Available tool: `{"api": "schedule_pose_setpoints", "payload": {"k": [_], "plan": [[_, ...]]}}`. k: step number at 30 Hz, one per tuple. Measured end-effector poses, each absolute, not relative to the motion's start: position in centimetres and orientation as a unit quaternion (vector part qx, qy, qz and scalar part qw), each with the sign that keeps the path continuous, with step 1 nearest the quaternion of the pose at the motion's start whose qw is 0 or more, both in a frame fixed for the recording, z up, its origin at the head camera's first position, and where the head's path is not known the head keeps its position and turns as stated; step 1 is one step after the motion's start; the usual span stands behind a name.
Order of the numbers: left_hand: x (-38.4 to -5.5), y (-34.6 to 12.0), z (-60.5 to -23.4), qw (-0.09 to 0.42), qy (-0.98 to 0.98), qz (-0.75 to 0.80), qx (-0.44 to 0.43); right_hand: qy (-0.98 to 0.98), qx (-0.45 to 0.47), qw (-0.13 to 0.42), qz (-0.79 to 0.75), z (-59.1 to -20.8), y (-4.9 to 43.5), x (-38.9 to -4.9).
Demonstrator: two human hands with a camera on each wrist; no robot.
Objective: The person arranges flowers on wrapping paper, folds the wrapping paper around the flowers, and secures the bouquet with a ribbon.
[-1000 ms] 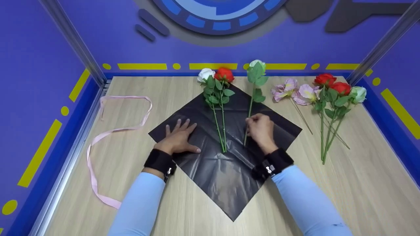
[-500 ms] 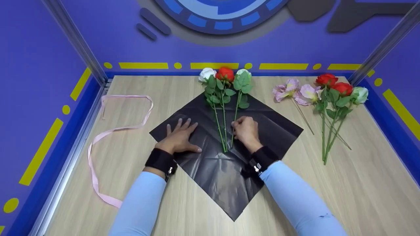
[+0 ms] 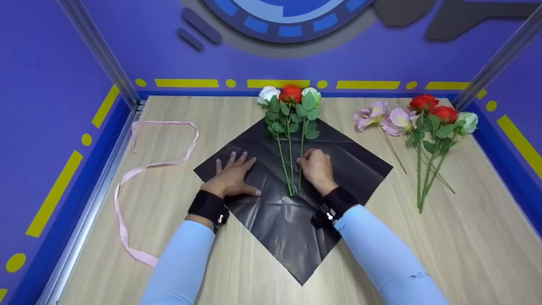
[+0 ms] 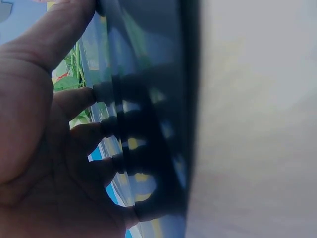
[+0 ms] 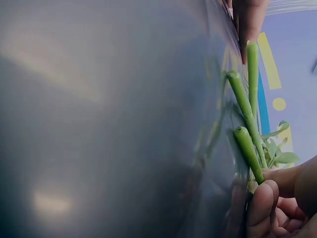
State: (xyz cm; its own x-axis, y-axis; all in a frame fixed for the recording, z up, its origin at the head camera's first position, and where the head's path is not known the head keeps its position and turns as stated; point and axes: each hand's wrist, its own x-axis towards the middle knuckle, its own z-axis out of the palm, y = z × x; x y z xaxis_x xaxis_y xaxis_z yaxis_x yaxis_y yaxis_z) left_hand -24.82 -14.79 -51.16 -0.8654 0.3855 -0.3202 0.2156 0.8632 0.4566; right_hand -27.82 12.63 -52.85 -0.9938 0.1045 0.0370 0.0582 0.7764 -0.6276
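Note:
A sheet of black wrapping paper point(image 3: 275, 224) lies as a diamond on the table. My left hand point(image 3: 232, 178) rests spread on its left part, its fingertips touching the sheet in the left wrist view. On the paper lie a white rose point(image 3: 268, 95) and a red rose point(image 3: 291, 94), stems side by side. Just right of them is a pale green rose point(image 3: 312, 96); my right hand point(image 3: 316, 168) pinches its stem between thumb and fingers. The right wrist view shows three green stem ends point(image 5: 246, 148) close together, the lowest one in the pinch.
Pink ribbon point(image 3: 120, 212) curves along the left of the table, one end under the left sleeve. To the right lie pink-purple flowers point(image 3: 372, 114), red roses point(image 3: 444, 114) and another pale green rose point(image 3: 467, 123). Blue-purple walls point(image 3: 203, 63) bound the table at the back and sides.
My right hand has moved left with the pale green rose, bringing it from the paper's right part to beside the red rose. The left hand has stayed in place.

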Motion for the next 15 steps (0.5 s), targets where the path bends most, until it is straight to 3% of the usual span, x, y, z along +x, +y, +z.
{"api": "schedule_pose_setpoints", "payload": {"k": [15], "plan": [[-24.75, -14.74, -51.01, 0.201, 0.943, 0.209, 0.162, -0.939, -0.018, 0.052, 0.340, -52.93, 12.75, -27.62]]}}
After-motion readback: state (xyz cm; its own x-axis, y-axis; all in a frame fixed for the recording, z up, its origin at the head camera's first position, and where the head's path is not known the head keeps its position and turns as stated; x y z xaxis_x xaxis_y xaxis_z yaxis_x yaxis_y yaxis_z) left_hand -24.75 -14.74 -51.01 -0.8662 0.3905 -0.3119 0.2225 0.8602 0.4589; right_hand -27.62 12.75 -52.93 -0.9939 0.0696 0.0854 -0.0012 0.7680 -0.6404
